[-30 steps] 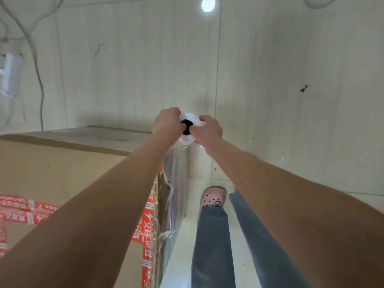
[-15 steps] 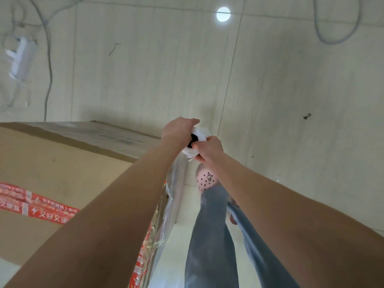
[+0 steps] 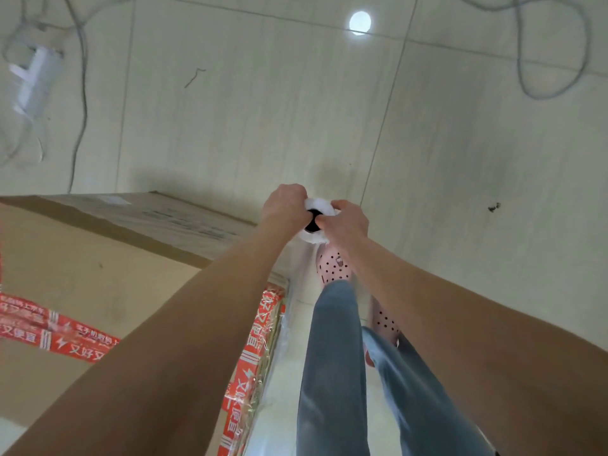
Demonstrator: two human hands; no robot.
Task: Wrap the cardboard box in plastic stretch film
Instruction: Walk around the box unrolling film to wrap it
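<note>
A big brown cardboard box (image 3: 82, 274) with red printed tape fills the left of the view. Clear stretch film (image 3: 279, 330) clings to its right side and runs up to a white film roll (image 3: 314, 205) with a dark core hole. My left hand (image 3: 284, 205) grips the roll's left rim. My right hand (image 3: 348, 222) grips the right rim, a finger hooked into the core. Both arms reach forward past the box's far right corner.
My legs in blue jeans (image 3: 332, 357) and pink perforated clogs (image 3: 330, 266) stand on the pale tiled floor (image 3: 460, 159) right of the box. Grey cables (image 3: 552, 60) and a white power strip (image 3: 36, 77) lie on the floor farther off.
The view has swung on around the box: both hands with the roll have travelled along its right side, and my leading foot has stepped forward under the roll.
</note>
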